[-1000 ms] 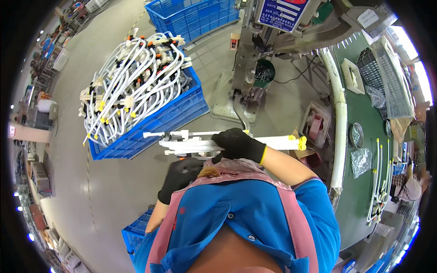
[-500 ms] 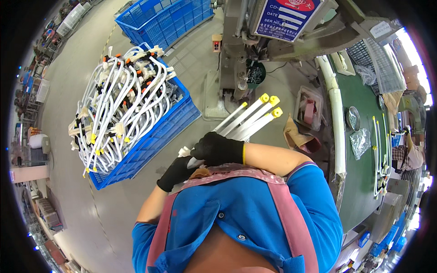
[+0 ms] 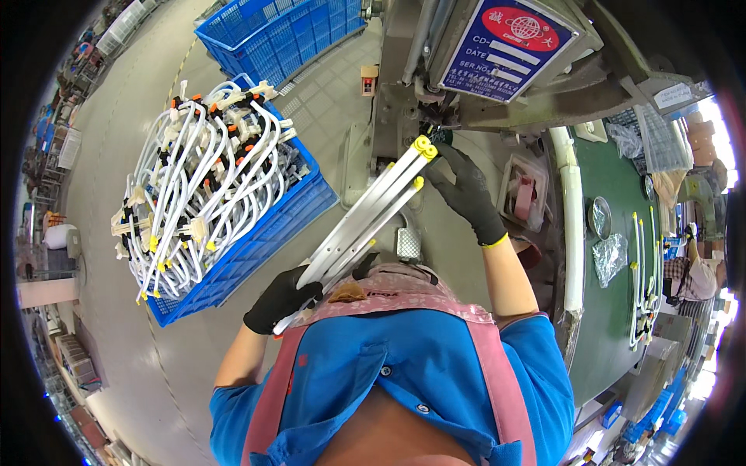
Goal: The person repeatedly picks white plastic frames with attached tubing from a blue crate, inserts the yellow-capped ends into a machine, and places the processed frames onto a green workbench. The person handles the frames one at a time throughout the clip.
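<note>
A bundle of flat white metal tubes (image 3: 353,221) with yellow end caps (image 3: 423,147) slants across my front, its capped end up toward the machine. Small holes dot some of the tubes. My left hand (image 3: 284,300), in a black glove, is closed around the lower end of the bundle near my apron. My right hand (image 3: 466,198), also gloved in black, reaches up beside the capped end. Its fingers are stretched out and apart, with the fingertips at the caps; whether they press on them I cannot tell.
A grey metal machine (image 3: 536,116) with a blue plate stands ahead. Left of me, a blue crate (image 3: 256,248) is heaped with bent white tube frames (image 3: 202,171). Another blue crate (image 3: 284,35) lies beyond. To the right are a green-topped table (image 3: 602,311) and a bin (image 3: 522,193).
My right hand has left the lower part of the bundle and moved up and right to the capped end. The bundle now sits higher and nearer the machine, my left hand slightly lower left.
</note>
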